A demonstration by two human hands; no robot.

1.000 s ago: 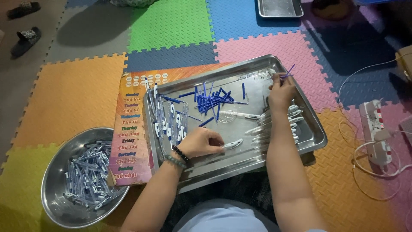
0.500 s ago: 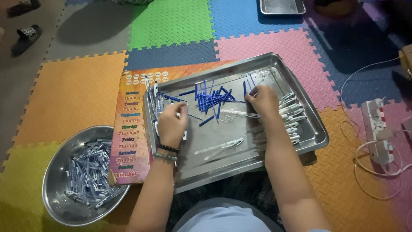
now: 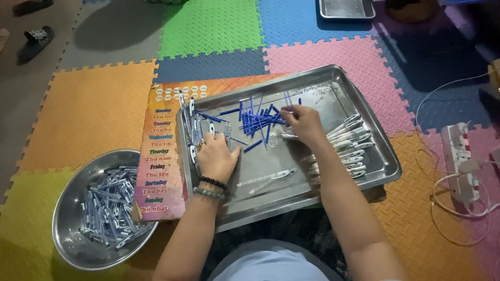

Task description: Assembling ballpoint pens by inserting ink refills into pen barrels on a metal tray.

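Note:
A metal tray (image 3: 383,156) lies on the foam mat in front of me. My left hand (image 3: 216,156), with bead bracelets at the wrist, rests knuckles-up on the tray's left part over a row of clear pen barrels (image 3: 194,127). My right hand (image 3: 304,124) reaches into the middle of the tray, its fingertips pinching at the edge of a pile of blue pen refills (image 3: 258,120). A bundle of white-capped pens (image 3: 348,143) lies to the right of that hand. Two assembled pens (image 3: 266,179) lie near the tray's front.
A round steel bowl (image 3: 67,208) full of pens sits at the lower left. A colourful printed board (image 3: 159,156) lies under the tray's left edge. A white power strip (image 3: 458,156) with cables is at the right, a second tray (image 3: 346,8) at the top, sandals (image 3: 34,36) at the upper left.
My left hand moved from the tray's front centre to the barrels at the left. My right hand came from the far right corner to the blue refill pile.

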